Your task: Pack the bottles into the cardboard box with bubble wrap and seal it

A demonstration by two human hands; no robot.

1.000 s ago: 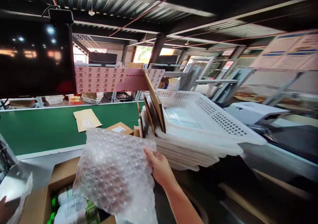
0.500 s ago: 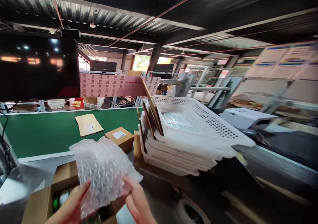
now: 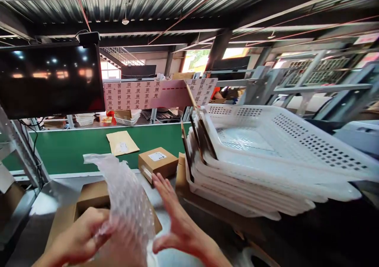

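A sheet of clear bubble wrap point(image 3: 130, 204) hangs from my left hand point(image 3: 85, 231), whose fingers are closed on its left edge. My right hand point(image 3: 180, 223) is held apart on the sheet's right side, thumb and fingers spread, with nothing in it. Below and behind the wrap stands an open cardboard box point(image 3: 91, 194); its contents are hidden by the wrap and my left hand. Beyond my right fingertips sits a closed brown carton point(image 3: 158, 162) with a white label.
To the right rises a stack of white plastic baskets point(image 3: 251, 180), with cardboard pieces wedged at its left side. A padded envelope point(image 3: 122, 142) lies against the green surface point(image 3: 74, 148) at the back. A dark monitor point(image 3: 50, 79) stands at upper left.
My right hand has let go of the bubble wrap and opened. The wrap now hangs from my left hand, turned more edge-on. The view has swung left, shifting the surroundings rightward.
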